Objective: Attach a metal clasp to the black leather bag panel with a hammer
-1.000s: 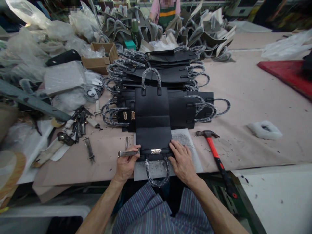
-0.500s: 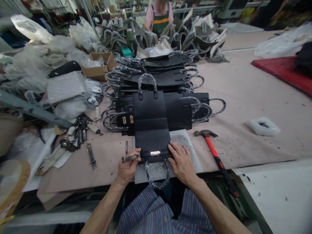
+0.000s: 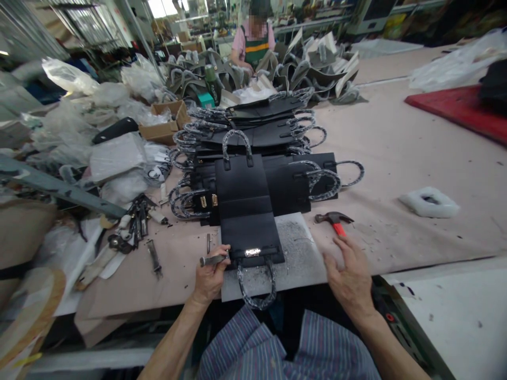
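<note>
Left hand (image 3: 209, 278) gripping metal tool (image 3: 211, 260) | right hand (image 3: 350, 272) over hammer (image 3: 336, 218) (grip unclear) | bag (image 3: 247, 224) between

Black bag panel (image 3: 247, 224) unfolded, 2 wrapped handles (image 3: 257, 305); hammer (image 3: 335, 217) right.

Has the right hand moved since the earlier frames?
Yes: rightward, judged against the pale slab; the right hand has left the black bag and is now over the hammer handle.
</note>
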Available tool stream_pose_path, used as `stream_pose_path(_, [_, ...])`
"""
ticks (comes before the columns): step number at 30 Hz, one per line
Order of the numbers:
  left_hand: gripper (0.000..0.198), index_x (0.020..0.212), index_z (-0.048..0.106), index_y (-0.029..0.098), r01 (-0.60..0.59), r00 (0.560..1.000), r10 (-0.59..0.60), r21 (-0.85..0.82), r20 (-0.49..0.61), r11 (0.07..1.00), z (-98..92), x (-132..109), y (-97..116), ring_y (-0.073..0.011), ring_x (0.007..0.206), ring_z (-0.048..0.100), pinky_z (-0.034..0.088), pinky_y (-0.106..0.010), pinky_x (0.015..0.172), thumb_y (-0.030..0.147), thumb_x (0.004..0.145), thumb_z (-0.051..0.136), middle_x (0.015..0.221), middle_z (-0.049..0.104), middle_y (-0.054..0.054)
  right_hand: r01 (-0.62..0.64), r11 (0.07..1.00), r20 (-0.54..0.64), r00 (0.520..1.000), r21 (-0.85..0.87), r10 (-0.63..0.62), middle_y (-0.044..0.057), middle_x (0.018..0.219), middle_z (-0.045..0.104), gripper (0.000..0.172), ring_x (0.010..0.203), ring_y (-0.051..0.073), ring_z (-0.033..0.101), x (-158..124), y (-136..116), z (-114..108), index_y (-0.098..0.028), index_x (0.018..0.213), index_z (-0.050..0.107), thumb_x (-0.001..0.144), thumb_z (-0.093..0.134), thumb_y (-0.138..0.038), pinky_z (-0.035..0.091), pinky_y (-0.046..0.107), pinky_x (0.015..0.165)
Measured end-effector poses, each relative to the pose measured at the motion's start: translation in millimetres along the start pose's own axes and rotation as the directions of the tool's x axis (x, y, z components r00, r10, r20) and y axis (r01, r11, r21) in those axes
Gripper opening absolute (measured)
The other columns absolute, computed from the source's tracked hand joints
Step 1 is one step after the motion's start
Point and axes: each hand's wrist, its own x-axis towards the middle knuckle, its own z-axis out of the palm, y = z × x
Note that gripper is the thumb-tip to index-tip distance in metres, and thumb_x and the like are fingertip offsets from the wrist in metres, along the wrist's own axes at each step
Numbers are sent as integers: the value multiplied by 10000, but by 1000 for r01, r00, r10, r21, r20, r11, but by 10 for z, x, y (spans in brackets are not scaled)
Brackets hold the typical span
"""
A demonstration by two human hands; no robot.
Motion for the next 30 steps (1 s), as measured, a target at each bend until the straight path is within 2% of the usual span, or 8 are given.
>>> stream_pose_path(4, [113,1009,632,218,-77,996,76,13,37,997,-20,29,27,-209,1073,671,548,-375,977,151,922,605,1131,704,-66,-134,950,73,984,-283,160,242,1182,603,560,1154,364,548,36,566,-122,-28,1222,581,886,433,-452,428,487,1029])
stream_pose_path(7, [123,1021,627,220,-85,996,84,11,30,996,-18,22,35,-206,1083,667,543,-371,982,146,926,598,1145,699,-66,-196,884,191,935,-424,299,229,1086,626,588,1037,360,588,31,745,-148,-23,1230,578,891,410,-473,470,463,933])
stream_pose_path(16, [92,1005,617,221,-6,1000,6,38,0,999,3,18,23,-218,1054,680,546,-389,974,181,922,610,1108,709,-64,-177,832,453,770,-525,449,168,1033,637,409,947,320,632,208,627,-138,-128,1156,603,941,378,-392,451,394,776])
stream_pose_path(20, [87,1000,615,218,-23,998,21,26,65,999,-40,71,35,-210,1046,683,552,-380,963,183,921,604,1109,708,-64,-241,820,505,688,-518,521,158,1049,663,378,954,318,643,303,644,-116,-146,1160,585,916,407,-374,441,388,763])
stream_pose_path(25, [80,990,617,205,-22,992,19,25,123,999,-67,132,52,-214,1021,689,556,-394,957,195,916,588,1076,716,-74,-343,822,509,657,-455,556,124,836,660,273,806,279,632,425,656,-149,-149,996,626,811,530,-325,427,350,665])
stream_pose_path(27, [74,977,618,202,-2,994,-1,25,113,1000,-57,135,72,-218,1009,692,557,-401,955,204,911,587,1065,717,-77,-581,770,569,550,-265,611,61,672,591,149,649,219,572,474,598,-187,-167,841,597,747,588,-283,392,304,558])
stream_pose_path(28, [73,972,620,200,5,994,-8,24,108,1000,-50,134,81,-219,1007,693,558,-402,954,208,907,588,1064,718,-78,-740,663,638,459,-112,619,31,624,550,107,583,185,529,493,551,-203,-176,789,563,721,601,-250,374,282,517])
stream_pose_path(30, [75,963,627,198,17,994,-20,25,105,1000,-34,130,93,-221,1007,693,560,-402,953,215,901,588,1061,718,-77,-932,333,784,315,147,535,-10,597,490,96,492,124,444,518,428,-219,-179,762,511,700,585,-184,349,240,462])
